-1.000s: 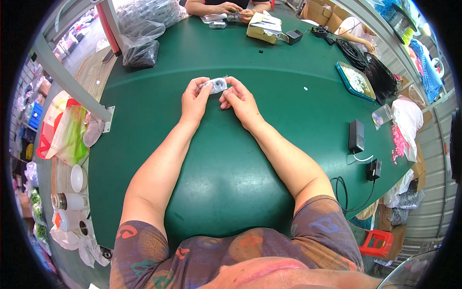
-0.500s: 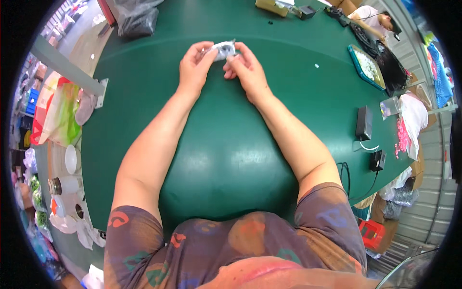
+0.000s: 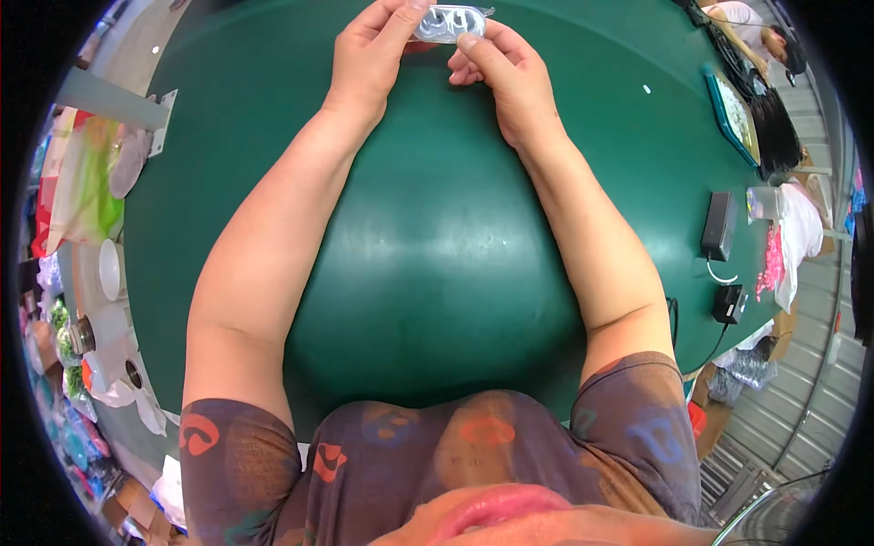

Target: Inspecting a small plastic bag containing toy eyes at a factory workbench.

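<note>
Both hands are pinching a small clear plastic packet (image 3: 450,22) over the green table (image 3: 437,255). Left hand (image 3: 369,59) has its fingers closed on the packet's left end, right hand (image 3: 501,73) grips the right end.

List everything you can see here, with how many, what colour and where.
Clear plastic packet: one, see-through with pale contents, top centre, held above the table.
Table: one, dark green, fills the middle.
Black power adapters: two, with cords, right edge of the table.
Tray: one, green-rimmed, upper right.
White bowls and cups: several, on a shelf at the left.
Another person: one, top right corner.
Left hand: one, fingers pinching the packet's left end.
Right hand: one, fingers on the packet's right end.
</note>
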A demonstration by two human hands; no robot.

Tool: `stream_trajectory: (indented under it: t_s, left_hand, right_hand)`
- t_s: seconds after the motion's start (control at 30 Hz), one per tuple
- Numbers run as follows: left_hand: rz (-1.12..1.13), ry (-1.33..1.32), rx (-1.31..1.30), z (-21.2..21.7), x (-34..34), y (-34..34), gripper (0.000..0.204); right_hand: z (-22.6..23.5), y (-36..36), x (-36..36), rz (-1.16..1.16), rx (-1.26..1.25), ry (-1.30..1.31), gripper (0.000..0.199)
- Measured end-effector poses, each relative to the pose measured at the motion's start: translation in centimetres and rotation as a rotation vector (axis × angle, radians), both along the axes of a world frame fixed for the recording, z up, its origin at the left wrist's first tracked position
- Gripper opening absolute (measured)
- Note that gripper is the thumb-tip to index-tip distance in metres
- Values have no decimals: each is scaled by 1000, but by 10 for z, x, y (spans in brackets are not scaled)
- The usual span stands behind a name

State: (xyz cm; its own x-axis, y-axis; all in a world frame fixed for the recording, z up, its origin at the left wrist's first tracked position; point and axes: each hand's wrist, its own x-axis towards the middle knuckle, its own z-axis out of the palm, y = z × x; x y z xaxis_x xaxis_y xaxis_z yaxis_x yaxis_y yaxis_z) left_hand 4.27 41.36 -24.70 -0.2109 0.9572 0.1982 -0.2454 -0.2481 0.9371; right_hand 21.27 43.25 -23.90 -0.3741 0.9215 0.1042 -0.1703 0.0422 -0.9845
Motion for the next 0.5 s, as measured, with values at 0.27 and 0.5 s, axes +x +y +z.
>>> stream_trajectory:
  t_s: [0.27,0.5]
  left_hand:
    - [-50,-49,-2,-1,-3,1,33]
    - [-25,-34,20,-3,-2,3,33]
  right_hand:
    - [3,1,2,40,-16,-7,36]
    - [1,2,3,36,19,0,36]
